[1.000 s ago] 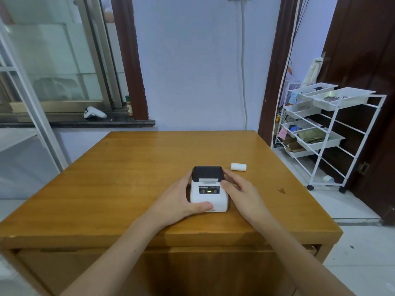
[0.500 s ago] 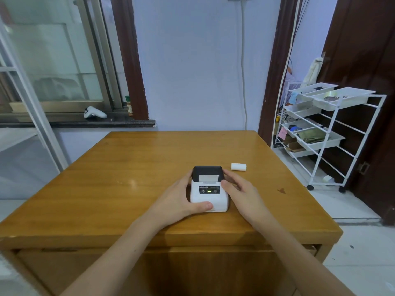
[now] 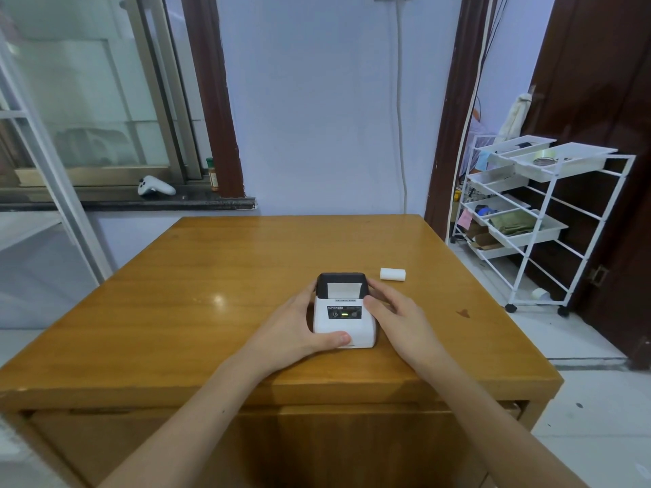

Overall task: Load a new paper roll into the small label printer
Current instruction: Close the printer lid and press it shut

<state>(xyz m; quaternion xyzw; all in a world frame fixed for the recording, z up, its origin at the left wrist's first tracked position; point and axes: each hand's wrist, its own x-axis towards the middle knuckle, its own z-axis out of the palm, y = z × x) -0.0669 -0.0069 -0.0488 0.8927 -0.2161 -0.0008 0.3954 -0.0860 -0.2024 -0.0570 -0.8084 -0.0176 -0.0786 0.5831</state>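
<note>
Wooden table (image 3: 218, 262) is carrying the label printer (image 3: 343, 313) near its front edge. Left hand (image 3: 296, 332) is clasping its left side, thumb across the front; right hand (image 3: 398, 317) is pressing its right side. Paper roll (image 3: 392, 274) is lying apart, behind-right: likely light, crushable; pinching its ends seems best.

The label printer (image 3: 343, 311) is showing a brand mark beginning "SUPVAN" on its white front, above the buttons; the smaller print beside it is staying too blurred to read.

Soft, sharp daylight; glare on table (image 3: 218, 297); edges warped.
</note>
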